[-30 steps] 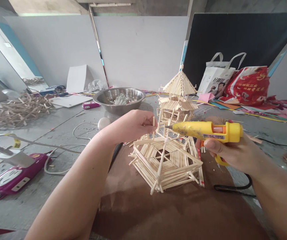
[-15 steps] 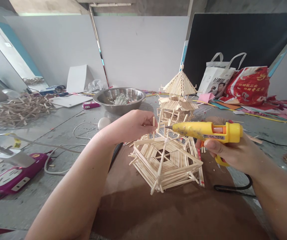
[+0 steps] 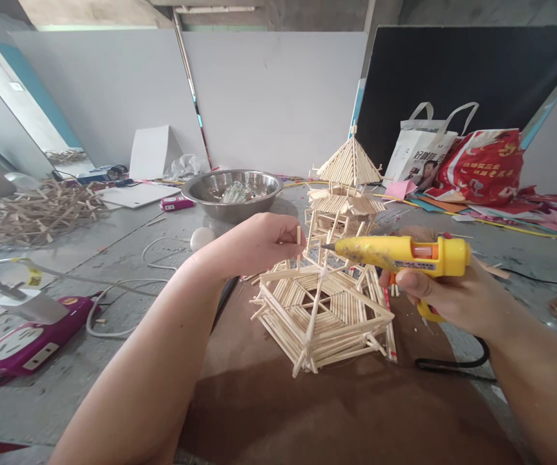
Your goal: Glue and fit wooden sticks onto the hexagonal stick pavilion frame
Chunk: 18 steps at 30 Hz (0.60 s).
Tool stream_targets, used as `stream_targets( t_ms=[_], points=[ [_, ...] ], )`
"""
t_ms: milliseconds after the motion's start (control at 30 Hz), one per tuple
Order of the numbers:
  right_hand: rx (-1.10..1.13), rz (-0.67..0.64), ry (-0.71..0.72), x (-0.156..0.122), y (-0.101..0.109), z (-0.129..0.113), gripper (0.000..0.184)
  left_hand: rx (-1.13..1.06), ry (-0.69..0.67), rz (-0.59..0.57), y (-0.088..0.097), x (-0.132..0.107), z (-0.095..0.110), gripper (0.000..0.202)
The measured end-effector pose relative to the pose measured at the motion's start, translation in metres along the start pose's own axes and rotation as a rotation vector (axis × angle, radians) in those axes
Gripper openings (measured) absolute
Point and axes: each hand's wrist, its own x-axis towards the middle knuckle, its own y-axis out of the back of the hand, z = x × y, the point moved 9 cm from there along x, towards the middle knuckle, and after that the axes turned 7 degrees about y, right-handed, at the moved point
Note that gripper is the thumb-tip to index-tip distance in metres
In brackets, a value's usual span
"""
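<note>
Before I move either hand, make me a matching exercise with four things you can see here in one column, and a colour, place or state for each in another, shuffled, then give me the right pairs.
Things
1. Glue gun
2. Metal bowl
3. Thin stick
4. Power strip

Descriptions
A. Upright, at the fingertips of your left hand
B. Purple, with a white adapter on it
C. Yellow, in your right hand
D. Silvery and round, beyond the left hand

Right pairs: 1-C, 2-D, 3-A, 4-B.
</note>
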Motion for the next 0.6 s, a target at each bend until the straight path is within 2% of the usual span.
stream_targets(
  t_ms=[267, 600],
  points=[
    [0.017, -0.03, -0.007, -0.0006, -0.0017, 0.0013, 0.035, -0.001, -0.013, -0.001, 0.0, -0.0003, 0.0007, 0.014],
    [0.031, -0.026, -0.012, -0.0003, -0.0015, 0.0027, 0.03, 0.004, -0.017, 0.0, 0.0001, -0.0012, 0.003, 0.012]
  ],
)
